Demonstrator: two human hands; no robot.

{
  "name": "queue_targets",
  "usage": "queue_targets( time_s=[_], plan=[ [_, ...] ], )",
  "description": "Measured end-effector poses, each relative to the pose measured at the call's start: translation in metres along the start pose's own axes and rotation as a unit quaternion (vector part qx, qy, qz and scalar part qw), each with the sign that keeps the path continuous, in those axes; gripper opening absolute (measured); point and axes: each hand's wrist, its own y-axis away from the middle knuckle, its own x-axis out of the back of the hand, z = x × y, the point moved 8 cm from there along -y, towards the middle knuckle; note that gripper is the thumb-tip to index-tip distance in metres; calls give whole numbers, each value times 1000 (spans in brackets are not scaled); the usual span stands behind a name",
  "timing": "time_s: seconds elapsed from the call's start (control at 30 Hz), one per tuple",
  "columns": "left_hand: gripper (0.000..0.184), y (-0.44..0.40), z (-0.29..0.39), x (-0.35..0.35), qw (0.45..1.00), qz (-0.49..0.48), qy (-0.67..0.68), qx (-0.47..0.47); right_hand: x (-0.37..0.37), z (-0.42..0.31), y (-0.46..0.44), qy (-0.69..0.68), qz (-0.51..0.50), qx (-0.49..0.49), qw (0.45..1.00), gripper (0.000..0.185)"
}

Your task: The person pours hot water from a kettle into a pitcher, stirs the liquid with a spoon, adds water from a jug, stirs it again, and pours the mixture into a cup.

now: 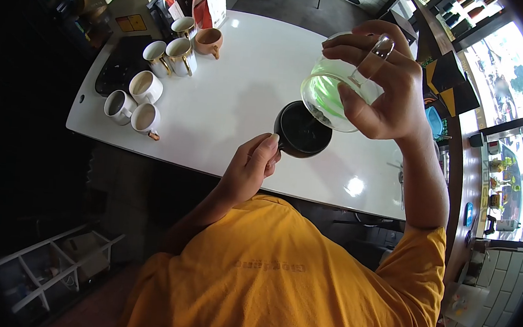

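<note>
My left hand (252, 166) pinches the handle of a black cup (305, 143) held over the white table, its dark inside facing up. Higher and to the right, my right hand (391, 81) is closed around a clear glass jug (328, 98) with a looped glass handle. The jug is tilted with its rim low over the cup's right edge. A green tint shows in the glass. Whether liquid is running from it, I cannot tell.
Several white mugs, some with gold handles (181, 56), stand on the white table (250, 76) at the left. A brown cup (208, 41) sits beside them, near a red-and-white bag (211, 3). A dark wooden counter (467, 161) runs along the right.
</note>
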Motion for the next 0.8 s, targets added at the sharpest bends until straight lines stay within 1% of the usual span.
queue_targets(
  time_s=[0.3, 0.37, 0.43, 0.67, 0.8],
  plan=[
    [33, -5, 0, -3, 1000, -14, 13, 2, 1, 2, 1, 11, -10, 15, 1000, 35],
    [33, -6, 0, -4, 1000, -18, 15, 5, 3, 3, -1, 6, -3, -1, 1000, 36],
    [34, -7, 2, -3, 1000, -11, -29, -6, 5, 3, -2, 10, -1, -4, 1000, 36],
    [35, -7, 4, 0, 999, -4, -40, -9, -1, 4, -3, 12, -4, 15, 1000, 38],
    [35, -8, 4, 3, 999, 2, -39, -12, -6, 4, -4, 7, -11, 8, 1000, 38]
  ],
)
